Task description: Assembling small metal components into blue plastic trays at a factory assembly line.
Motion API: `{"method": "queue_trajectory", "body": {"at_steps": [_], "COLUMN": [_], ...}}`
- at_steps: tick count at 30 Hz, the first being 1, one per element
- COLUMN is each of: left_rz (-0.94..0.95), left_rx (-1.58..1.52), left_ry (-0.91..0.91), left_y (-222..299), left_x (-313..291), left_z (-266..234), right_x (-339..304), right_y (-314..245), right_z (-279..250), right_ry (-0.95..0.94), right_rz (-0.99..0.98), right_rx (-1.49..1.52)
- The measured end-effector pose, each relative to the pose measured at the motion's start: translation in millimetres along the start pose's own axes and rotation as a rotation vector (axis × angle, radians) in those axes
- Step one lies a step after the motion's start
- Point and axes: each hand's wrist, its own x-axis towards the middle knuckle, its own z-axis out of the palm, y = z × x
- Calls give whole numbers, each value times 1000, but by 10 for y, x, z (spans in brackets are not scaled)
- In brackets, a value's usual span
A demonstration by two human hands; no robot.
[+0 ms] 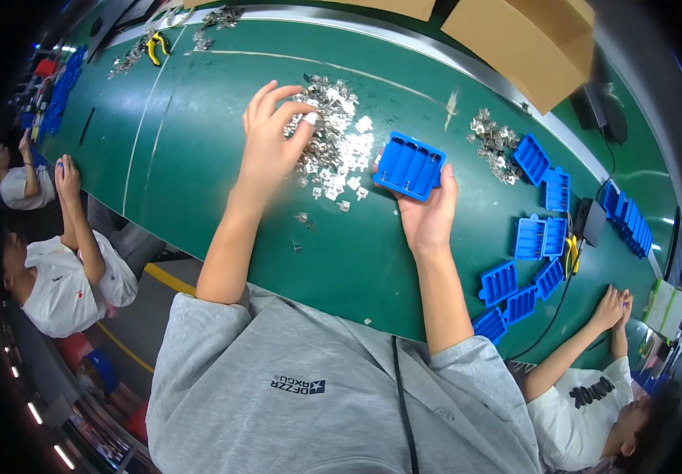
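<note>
My right hand (pixel 428 213) grips a blue plastic battery holder (pixel 410 166) from below and its right side, its row of long slots facing up. Over a heap of small shiny metal contact pieces (pixel 333 142), my left hand (pixel 271 130) has its thumb and forefinger brought close together, the other fingers curved and apart. A small white spot shows at the thumb tip; whether it is a held piece or a covering I cannot tell. A few loose metal pieces (pixel 303 220) lie between the heap and me.
More blue holders (pixel 530 237) lie scattered at the right, near yellow-handled pliers (pixel 571 254) and a black cable. A second metal heap (pixel 495 146) lies farther right. Cardboard boxes (pixel 522 47) stand at the back. Co-workers sit on both sides, hands (pixel 613 306) over the green table (pixel 199 158).
</note>
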Motion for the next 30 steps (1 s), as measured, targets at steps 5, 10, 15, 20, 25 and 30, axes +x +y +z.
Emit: {"method": "queue_trajectory", "body": {"at_steps": [5,10,15,20,25,30], "left_rz": [39,-170,-341,-444,-398,-314], "left_rx": [34,-242,-9,214,387,65], "left_ry": [-39,184,394,177,74,167], "left_y": [-6,-568,-1707,-1977,-2017,-1825], "left_x": [-42,126,658,1043,1257,1125], "left_z": [8,-150,-425,-461,-477,-439], "right_x": [-50,-41,-28,-49,-61,-67], "right_y": [-20,-27,-93,-88,-119,-109], "right_z": [115,-12,89,102,140,69], "right_ry": [67,-38,-19,-35,11,26], "right_rz": [5,14,46,64,66,68], "right_rx": [33,-19,13,22,28,35]}}
